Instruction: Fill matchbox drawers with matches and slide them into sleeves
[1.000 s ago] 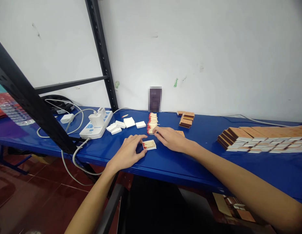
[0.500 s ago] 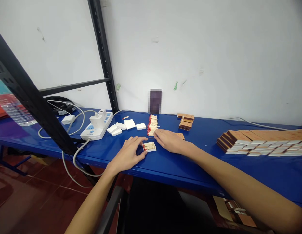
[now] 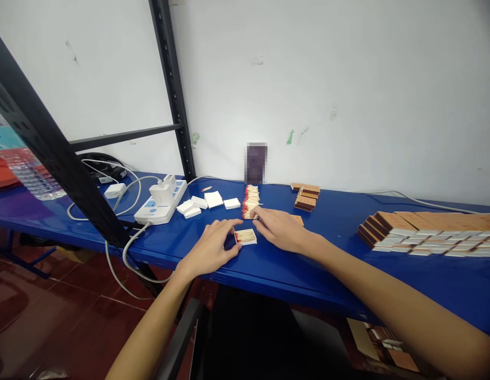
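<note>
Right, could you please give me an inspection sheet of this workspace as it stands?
Surface: blue table, glossy.
Job's things: match tray, filled; loose match pile behind it; empty white trays; brown sleeves.
Clutter: rows of matchboxes at right; water bottle at left.
Hands: left hand touches the tray's left end; right hand has fingertips at the pile, grip unclear.
Cables: power strip with chargers; white cables hang over the front edge.
Surroundings: white wall; black shelf frame; red tiled floor.
</note>
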Motion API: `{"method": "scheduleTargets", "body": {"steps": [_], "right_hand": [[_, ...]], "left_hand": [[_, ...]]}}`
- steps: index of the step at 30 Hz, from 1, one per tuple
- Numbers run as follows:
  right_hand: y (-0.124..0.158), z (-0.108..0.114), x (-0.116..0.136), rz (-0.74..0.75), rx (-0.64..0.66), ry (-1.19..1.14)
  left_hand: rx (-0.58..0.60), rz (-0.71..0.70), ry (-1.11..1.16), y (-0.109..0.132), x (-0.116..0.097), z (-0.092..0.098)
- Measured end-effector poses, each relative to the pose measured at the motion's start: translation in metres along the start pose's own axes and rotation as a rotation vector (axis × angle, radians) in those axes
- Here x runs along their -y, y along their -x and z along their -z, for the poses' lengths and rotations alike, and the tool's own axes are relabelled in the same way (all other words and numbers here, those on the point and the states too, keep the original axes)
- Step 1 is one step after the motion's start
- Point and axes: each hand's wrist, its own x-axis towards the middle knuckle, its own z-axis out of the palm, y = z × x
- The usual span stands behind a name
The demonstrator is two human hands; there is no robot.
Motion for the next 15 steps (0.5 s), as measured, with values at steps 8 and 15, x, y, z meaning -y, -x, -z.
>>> {"method": "scheduleTargets", "body": {"steps": [8,15], "right_hand": [[-0.014,-0.017,-0.024,-0.062,0.015,0.178],[-0.012,-0.015,-0.019,-0.081,0.051,0.125]], "left_hand": [[0.010,0.003,0.000,0.000,-0.001,0.001],[0.008,-0.001,-0.007,0.000,0.000,0.000]]}}
